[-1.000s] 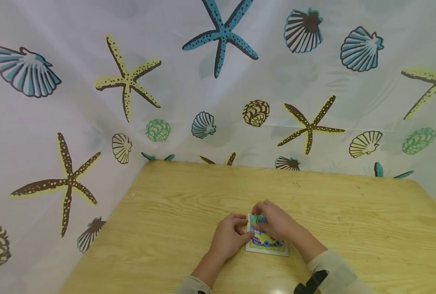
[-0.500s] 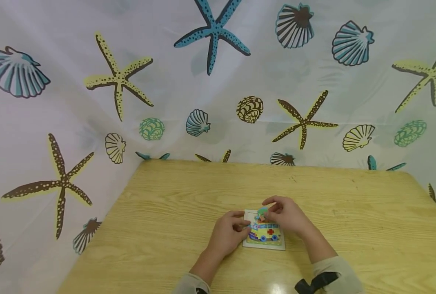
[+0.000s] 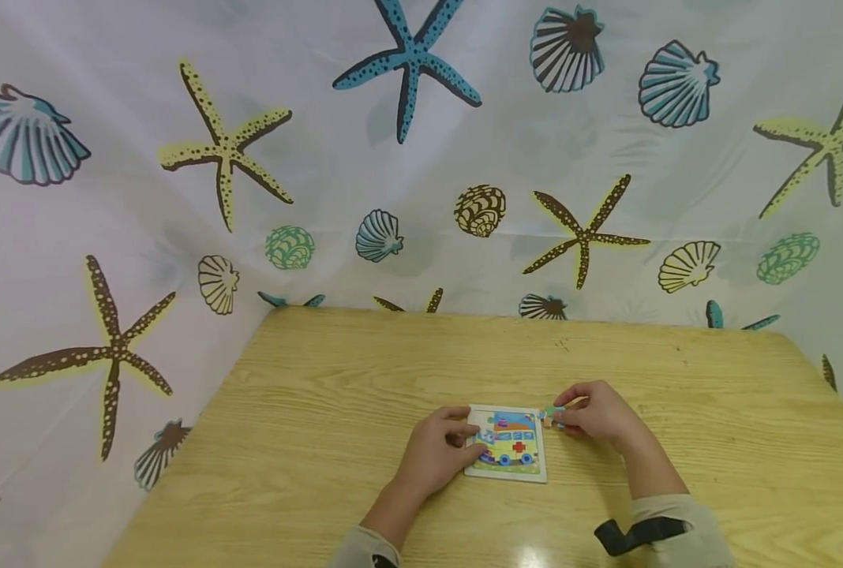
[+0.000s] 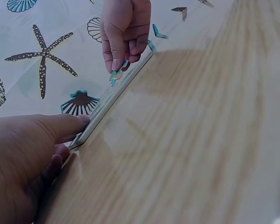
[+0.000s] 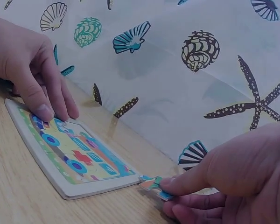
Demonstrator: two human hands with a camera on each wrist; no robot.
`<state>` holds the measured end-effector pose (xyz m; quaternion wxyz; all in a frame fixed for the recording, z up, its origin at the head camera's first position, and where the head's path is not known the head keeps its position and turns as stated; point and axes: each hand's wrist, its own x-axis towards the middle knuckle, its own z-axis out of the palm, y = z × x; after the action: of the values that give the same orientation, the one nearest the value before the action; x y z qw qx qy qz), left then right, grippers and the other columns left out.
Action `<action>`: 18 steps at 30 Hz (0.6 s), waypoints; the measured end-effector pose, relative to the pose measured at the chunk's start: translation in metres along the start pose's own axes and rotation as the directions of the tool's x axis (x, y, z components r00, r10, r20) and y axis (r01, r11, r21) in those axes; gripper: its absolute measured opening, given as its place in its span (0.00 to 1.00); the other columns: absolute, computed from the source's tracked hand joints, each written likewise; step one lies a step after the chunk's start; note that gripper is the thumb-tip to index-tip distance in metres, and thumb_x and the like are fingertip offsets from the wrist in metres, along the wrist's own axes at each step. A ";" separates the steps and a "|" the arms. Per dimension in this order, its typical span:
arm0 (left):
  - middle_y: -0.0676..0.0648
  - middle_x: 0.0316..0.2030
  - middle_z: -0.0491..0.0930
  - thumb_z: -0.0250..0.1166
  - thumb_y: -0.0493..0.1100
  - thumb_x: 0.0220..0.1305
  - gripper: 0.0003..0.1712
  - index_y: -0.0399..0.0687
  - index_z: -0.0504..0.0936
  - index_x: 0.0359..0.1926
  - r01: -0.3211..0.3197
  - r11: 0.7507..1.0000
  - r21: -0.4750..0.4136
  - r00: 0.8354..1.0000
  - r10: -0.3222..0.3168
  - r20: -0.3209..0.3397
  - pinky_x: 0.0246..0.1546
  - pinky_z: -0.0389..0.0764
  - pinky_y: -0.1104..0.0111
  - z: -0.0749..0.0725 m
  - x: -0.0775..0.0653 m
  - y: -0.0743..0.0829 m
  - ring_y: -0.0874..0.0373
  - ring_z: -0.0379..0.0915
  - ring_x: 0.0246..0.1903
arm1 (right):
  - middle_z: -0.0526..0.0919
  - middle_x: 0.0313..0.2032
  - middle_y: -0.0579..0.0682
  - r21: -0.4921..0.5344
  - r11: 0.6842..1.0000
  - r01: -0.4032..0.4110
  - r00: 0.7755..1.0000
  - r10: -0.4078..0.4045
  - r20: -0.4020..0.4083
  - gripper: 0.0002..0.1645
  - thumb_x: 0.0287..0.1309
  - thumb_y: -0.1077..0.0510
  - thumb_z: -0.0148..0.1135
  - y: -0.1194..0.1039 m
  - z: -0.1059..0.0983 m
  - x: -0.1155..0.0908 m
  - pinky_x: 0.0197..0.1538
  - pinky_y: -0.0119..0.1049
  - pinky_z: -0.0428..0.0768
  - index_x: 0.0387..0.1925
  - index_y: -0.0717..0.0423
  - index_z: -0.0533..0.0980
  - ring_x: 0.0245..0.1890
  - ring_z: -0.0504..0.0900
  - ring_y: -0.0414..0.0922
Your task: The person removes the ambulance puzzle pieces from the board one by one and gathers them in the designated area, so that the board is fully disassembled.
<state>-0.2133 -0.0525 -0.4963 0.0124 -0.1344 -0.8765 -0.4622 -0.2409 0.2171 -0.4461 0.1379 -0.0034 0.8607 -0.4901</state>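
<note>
A square picture puzzle [image 3: 518,448] with a pale frame lies flat on the table. Its picture has a yellow ambulance with a red cross; bare tray shows in the upper left corner. My left hand [image 3: 436,446] holds the puzzle's left edge, the thumb on top in the left wrist view [image 4: 77,120]. Just off the puzzle's upper right corner, my right hand [image 3: 602,414] pinches a small puzzle piece [image 5: 154,185], green, blue and orange, between thumb and fingers. Part of that piece is hidden by the thumb.
The wood-grain table [image 3: 365,355] reaches back to a white cloth [image 3: 322,158] printed with starfish and shells, which hangs behind and on the left. A black strap [image 3: 642,536] is round the right sleeve.
My right hand has lifted the green piece out of the puzzle's upper part and carried it right, past the frame. The left hand has stayed at the left edge.
</note>
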 end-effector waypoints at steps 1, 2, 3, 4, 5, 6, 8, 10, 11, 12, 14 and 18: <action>0.44 0.59 0.79 0.77 0.43 0.55 0.15 0.43 0.90 0.43 0.000 1.000 -0.001 1.000 0.000 -0.002 0.37 0.77 0.74 0.000 0.000 0.000 0.64 0.74 0.36 | 0.82 0.31 0.56 -0.005 1.000 0.003 1.000 -0.003 0.004 0.11 0.63 0.65 0.64 0.000 -0.001 0.000 0.33 0.34 0.83 0.45 0.69 0.78 0.28 0.82 0.42; 0.45 0.59 0.79 0.77 0.44 0.55 0.15 0.44 0.90 0.43 0.006 1.000 0.000 1.000 -0.006 -0.003 0.37 0.77 0.74 0.000 0.000 0.000 0.64 0.74 0.36 | 0.82 0.30 0.55 -0.013 1.000 0.008 1.000 -0.008 0.008 0.11 0.63 0.65 0.64 0.000 -0.002 0.000 0.33 0.34 0.82 0.45 0.69 0.78 0.27 0.81 0.42; 0.45 0.59 0.80 0.77 0.44 0.55 0.15 0.44 0.90 0.43 0.008 1.000 0.003 1.000 -0.008 -0.005 0.37 0.77 0.74 0.000 0.000 0.000 0.65 0.74 0.36 | 0.81 0.29 0.55 -0.019 1.000 0.008 1.000 -0.008 0.006 0.11 0.62 0.65 0.64 0.000 -0.002 0.000 0.33 0.34 0.82 0.44 0.69 0.78 0.27 0.81 0.42; 0.45 0.59 0.80 0.77 0.44 0.55 0.14 0.45 0.90 0.43 0.012 1.000 0.004 1.000 -0.012 -0.004 0.37 0.77 0.74 0.001 0.000 -0.001 0.65 0.74 0.36 | 0.81 0.29 0.54 -0.027 1.000 -0.002 1.000 0.002 -0.001 0.11 0.62 0.65 0.64 0.000 -0.002 -0.001 0.32 0.34 0.81 0.44 0.68 0.78 0.26 0.81 0.42; 0.45 0.59 0.80 0.77 0.44 0.55 0.14 0.45 0.90 0.43 0.013 1.000 0.004 1.000 -0.013 -0.003 0.37 0.77 0.74 0.001 0.000 -0.001 0.65 0.74 0.35 | 0.81 0.29 0.54 -0.037 0.999 -0.012 1.000 0.011 -0.011 0.10 0.62 0.65 0.65 0.001 -0.002 -0.001 0.32 0.34 0.81 0.43 0.68 0.79 0.26 0.80 0.42; 0.46 0.59 0.80 0.76 0.44 0.55 0.14 0.45 0.90 0.43 0.014 1.000 0.005 1.000 -0.014 -0.002 0.37 0.77 0.74 0.002 -0.001 -0.001 0.65 0.74 0.35 | 0.81 0.29 0.54 -0.055 0.998 -0.012 1.000 0.012 -0.014 0.10 0.62 0.65 0.65 0.001 -0.003 -0.001 0.32 0.34 0.81 0.43 0.68 0.79 0.26 0.80 0.43; 0.46 0.59 0.80 0.76 0.45 0.56 0.15 0.45 0.90 0.43 0.015 1.000 0.008 1.000 -0.015 0.000 0.37 0.76 0.75 0.003 -0.001 -0.001 0.66 0.73 0.35 | 0.81 0.31 0.54 -0.111 0.994 -0.010 0.999 0.007 -0.034 0.09 0.61 0.64 0.66 0.002 -0.003 -0.002 0.32 0.34 0.80 0.42 0.67 0.80 0.27 0.79 0.43; 0.46 0.59 0.80 0.76 0.44 0.56 0.15 0.44 0.90 0.44 0.012 1.000 0.004 1.000 -0.012 0.002 0.36 0.77 0.75 0.003 -0.001 0.000 0.66 0.73 0.35 | 0.82 0.32 0.53 -0.183 0.983 -0.007 0.998 -0.005 -0.066 0.09 0.59 0.63 0.68 0.004 -0.003 -0.001 0.33 0.34 0.78 0.40 0.65 0.81 0.29 0.78 0.43; 0.46 0.59 0.80 0.76 0.44 0.56 0.15 0.44 0.90 0.44 0.011 1.000 0.003 1.000 -0.011 0.003 0.36 0.77 0.75 0.002 -0.001 0.000 0.66 0.74 0.34 | 0.82 0.33 0.53 -0.219 0.976 0.002 0.997 -0.020 -0.080 0.10 0.57 0.62 0.69 0.004 -0.003 0.000 0.34 0.34 0.77 0.39 0.64 0.81 0.31 0.77 0.44; 0.46 0.59 0.80 0.76 0.44 0.57 0.15 0.43 0.90 0.44 0.010 1.000 0.002 1.000 -0.010 0.003 0.35 0.77 0.75 0.002 -0.001 0.000 0.66 0.74 0.34 | 0.82 0.34 0.53 -0.253 0.967 0.014 0.995 -0.038 -0.091 0.11 0.56 0.61 0.70 0.004 -0.002 0.001 0.35 0.35 0.76 0.39 0.63 0.82 0.32 0.77 0.44; 0.46 0.58 0.81 0.75 0.44 0.57 0.15 0.43 0.89 0.44 0.008 1.000 0.001 1.000 -0.008 0.004 0.36 0.77 0.74 0.001 -0.002 0.001 0.66 0.74 0.34 | 0.81 0.35 0.53 -0.304 0.952 0.036 0.992 -0.072 -0.108 0.13 0.54 0.60 0.71 0.003 -0.001 0.003 0.37 0.36 0.75 0.39 0.62 0.81 0.34 0.76 0.45; 0.46 0.57 0.82 0.75 0.45 0.57 0.14 0.43 0.89 0.43 -0.002 1.000 0.014 1.000 0.002 0.009 0.36 0.77 0.74 0.000 -0.001 0.001 0.65 0.73 0.34 | 0.81 0.34 0.52 -0.317 0.946 0.064 0.990 -0.102 -0.102 0.11 0.56 0.59 0.69 -0.002 0.007 0.005 0.36 0.36 0.74 0.40 0.60 0.81 0.33 0.76 0.45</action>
<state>-0.2117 -0.0522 -0.4954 0.0099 -0.1373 -0.8795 -0.4555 -0.2439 0.2099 -0.4488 0.0640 -0.0326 0.9331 -0.3524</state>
